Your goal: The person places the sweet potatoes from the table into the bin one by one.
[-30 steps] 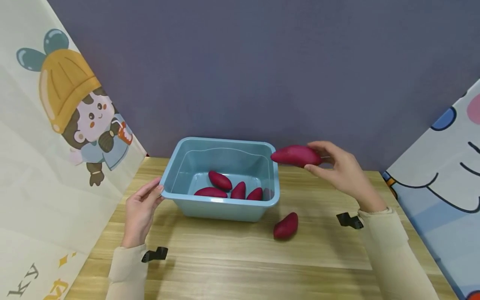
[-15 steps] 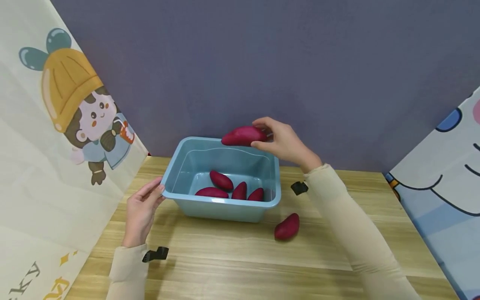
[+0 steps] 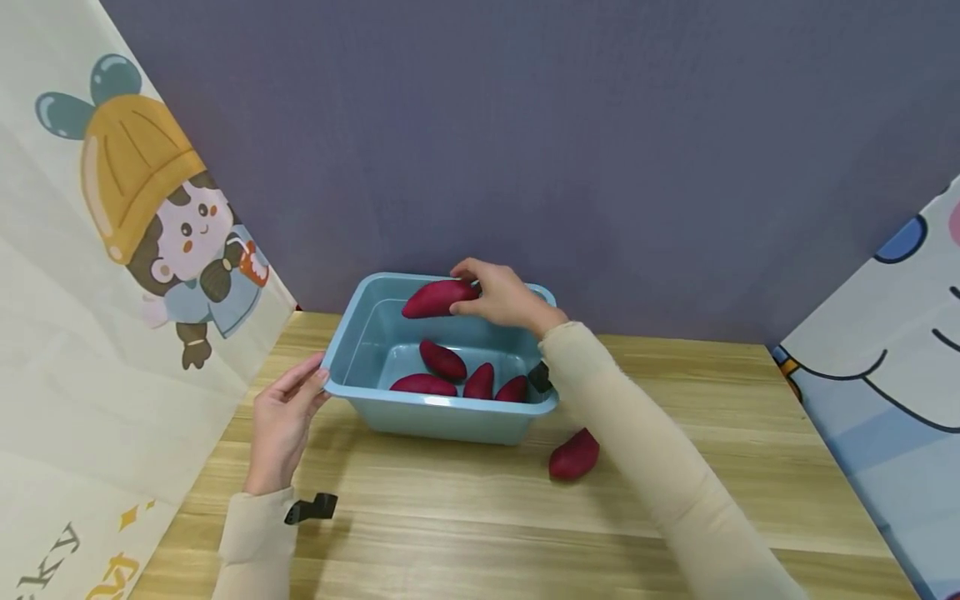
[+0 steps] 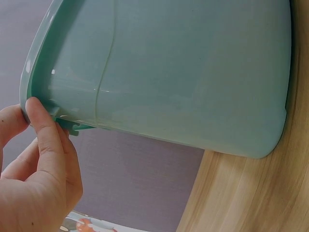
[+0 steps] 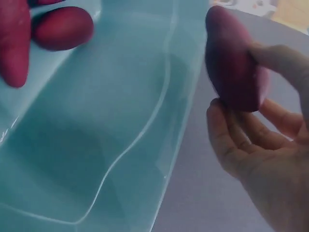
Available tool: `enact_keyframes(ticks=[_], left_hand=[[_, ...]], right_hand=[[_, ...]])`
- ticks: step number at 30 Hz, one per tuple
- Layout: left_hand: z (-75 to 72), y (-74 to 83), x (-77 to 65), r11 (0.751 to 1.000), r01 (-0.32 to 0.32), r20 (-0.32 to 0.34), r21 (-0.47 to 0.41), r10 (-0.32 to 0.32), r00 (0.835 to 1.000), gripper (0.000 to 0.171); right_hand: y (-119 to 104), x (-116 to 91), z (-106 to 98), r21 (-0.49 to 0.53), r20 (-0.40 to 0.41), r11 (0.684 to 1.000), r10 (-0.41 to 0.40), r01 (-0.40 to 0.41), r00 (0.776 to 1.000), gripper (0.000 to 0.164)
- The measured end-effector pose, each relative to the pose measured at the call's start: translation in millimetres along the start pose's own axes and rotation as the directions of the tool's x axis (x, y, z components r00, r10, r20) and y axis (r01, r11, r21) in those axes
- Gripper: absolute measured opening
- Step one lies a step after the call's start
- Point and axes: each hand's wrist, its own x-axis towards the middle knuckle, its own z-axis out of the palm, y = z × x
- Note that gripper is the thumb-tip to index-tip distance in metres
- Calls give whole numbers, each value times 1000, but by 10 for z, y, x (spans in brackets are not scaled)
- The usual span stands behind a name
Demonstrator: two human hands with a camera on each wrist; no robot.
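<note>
My right hand (image 3: 501, 296) grips a purple-skinned sweet potato (image 3: 437, 298) between thumb and fingers, over the back part of a light blue plastic tub (image 3: 442, 423). The right wrist view shows this sweet potato (image 5: 234, 60) apart from the tub wall. With thumb and fingers, my left hand (image 3: 281, 421) pinches the tub's rim at its front left corner; the left wrist view shows the fingers (image 4: 46, 135) at that rim. Inside the tub lie several sweet potatoes (image 3: 442, 360). Another sweet potato (image 3: 574, 456) rests on the table right of the tub, partly covered by my right sleeve.
A wooden table (image 3: 420, 517) carries the tub, which stands close to a grey-blue back wall (image 3: 600, 150). White panels with cartoon prints (image 3: 180, 208) flank the table on the left and right. Bare wood stretches in front of the tub.
My right hand has carried the sweet potato leftward from beyond the tub's right side, rising then lowering over the tub's back part. The left hand has kept its place on the rim.
</note>
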Motion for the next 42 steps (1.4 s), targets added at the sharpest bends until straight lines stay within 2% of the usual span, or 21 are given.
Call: enact_keyframes(ticks=[7,11,18,23,30,35,42], left_hand=[[-5,-2,-2,1000,-4,-2,2,4,1000,48],[-1,0,-4,1000,-4,-3,-3,4,1000,45],[5,-3,2,1000,-15,4,-10,16,1000,45],[6,-8,10,1000,-24,10,-16,25,1000,48],[-7,-19,7,1000,-19,8,-22,20,1000,44],[-9,-17,3,1000,-23,13,-14,23,1000,45],[-14,0,-8,1000,-7,13,-22,8,1000,45]], right_hand=[[16,83,305,-81,146,996,-13,25,989,57],[49,87,412,-139,204,990,25,4,979,57],[79,68,429,-151,218,988,46,-13,975,51],[19,29,322,-122,195,993,25,-1,981,46],[-271,-132,1,-128,115,990,-47,62,992,45],[-344,-381,-248,-148,52,981,-120,127,991,45],[-188,-873,-446,-167,-55,974,-167,156,984,46]])
